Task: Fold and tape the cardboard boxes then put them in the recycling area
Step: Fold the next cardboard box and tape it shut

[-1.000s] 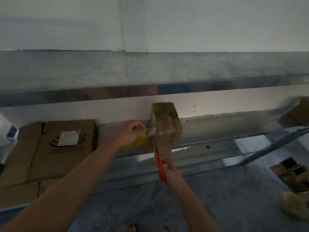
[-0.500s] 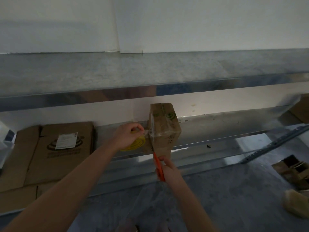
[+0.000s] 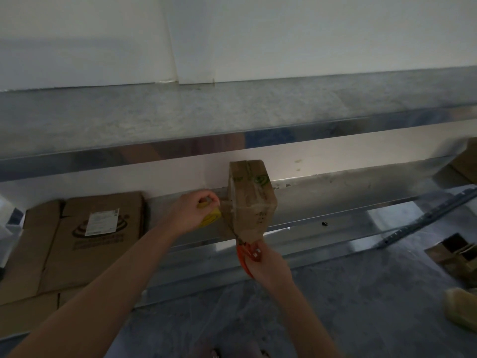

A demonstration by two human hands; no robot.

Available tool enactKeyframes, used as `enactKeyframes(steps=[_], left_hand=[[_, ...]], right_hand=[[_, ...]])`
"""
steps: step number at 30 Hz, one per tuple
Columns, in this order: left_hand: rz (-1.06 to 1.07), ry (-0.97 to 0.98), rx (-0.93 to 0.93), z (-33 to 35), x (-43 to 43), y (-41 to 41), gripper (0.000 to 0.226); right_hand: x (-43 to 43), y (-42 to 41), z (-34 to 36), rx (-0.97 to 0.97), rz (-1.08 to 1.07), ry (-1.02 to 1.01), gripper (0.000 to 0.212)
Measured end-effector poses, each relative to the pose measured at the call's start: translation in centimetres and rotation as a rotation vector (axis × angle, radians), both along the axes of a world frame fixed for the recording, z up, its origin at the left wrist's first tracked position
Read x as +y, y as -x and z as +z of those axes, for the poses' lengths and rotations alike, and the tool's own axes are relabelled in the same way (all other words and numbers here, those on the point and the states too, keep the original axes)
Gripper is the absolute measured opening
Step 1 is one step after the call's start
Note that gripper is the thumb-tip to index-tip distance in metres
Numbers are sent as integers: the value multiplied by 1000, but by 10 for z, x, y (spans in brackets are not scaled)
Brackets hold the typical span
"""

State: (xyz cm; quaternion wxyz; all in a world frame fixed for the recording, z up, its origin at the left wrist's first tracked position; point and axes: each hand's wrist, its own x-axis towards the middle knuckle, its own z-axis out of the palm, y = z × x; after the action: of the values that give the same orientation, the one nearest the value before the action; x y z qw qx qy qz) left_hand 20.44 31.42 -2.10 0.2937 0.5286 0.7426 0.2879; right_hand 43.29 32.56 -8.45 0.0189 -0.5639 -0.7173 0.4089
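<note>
The room is dim, with a plain white wall (image 3: 284,34) above 2 long metal shelves. The upper shelf (image 3: 232,112) has a dull, mottled grey top and a shiny front lip. The lower shelf (image 3: 348,197) is the same metal and catches a patch of light against the wall behind it.

The folded cardboard box (image 3: 249,200), wrapped in clear tape, stands upright at the front of the lower shelf, near its middle. The left hand (image 3: 191,213) is just to the box's left, its fingers curled round a yellow tape roll (image 3: 210,220). A short strip of tape (image 3: 225,208) runs from the roll to the box. Below the box, the right hand (image 3: 267,263) grips orange scissors (image 3: 244,257) with the fingers closed on the handles and the blades pointing up at the strip.

Flattened cardboard boxes (image 3: 100,239) lean at the left end of the shelf, 1 bearing a white label. The floor (image 3: 348,306) is grey and lies under a wrinkled clear sheet. At the right lie a metal rail (image 3: 428,218), some brown paper bags (image 3: 456,251) and a beige shoe (image 3: 462,308).
</note>
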Motion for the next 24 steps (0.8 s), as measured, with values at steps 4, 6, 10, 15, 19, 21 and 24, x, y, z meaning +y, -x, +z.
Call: enactKeyframes(steps=[4, 6, 10, 15, 19, 21, 24], left_hand=[[2, 13, 21, -4, 0, 2, 9], [3, 32, 17, -7, 0, 2, 11], [-7, 73, 28, -10, 1, 2, 7], [9, 72, 11, -10, 5, 1, 12], [54, 85, -47, -15, 5, 1, 10], [92, 89, -76, -18, 3, -1, 9], [146, 111, -93, -20, 0, -6, 7]], right_hand=[[2, -14, -5, -116, 57, -181, 48], [5, -27, -10, -142, 37, -316, 45], [15, -68, -13, -149, -107, -563, 37], [60, -102, -23, -191, -341, -495, 40], [118, -80, -37, -163, -313, -335, 53], [139, -63, -47, -221, -221, -334, 55], [158, -45, -63, -185, -139, -327, 53]])
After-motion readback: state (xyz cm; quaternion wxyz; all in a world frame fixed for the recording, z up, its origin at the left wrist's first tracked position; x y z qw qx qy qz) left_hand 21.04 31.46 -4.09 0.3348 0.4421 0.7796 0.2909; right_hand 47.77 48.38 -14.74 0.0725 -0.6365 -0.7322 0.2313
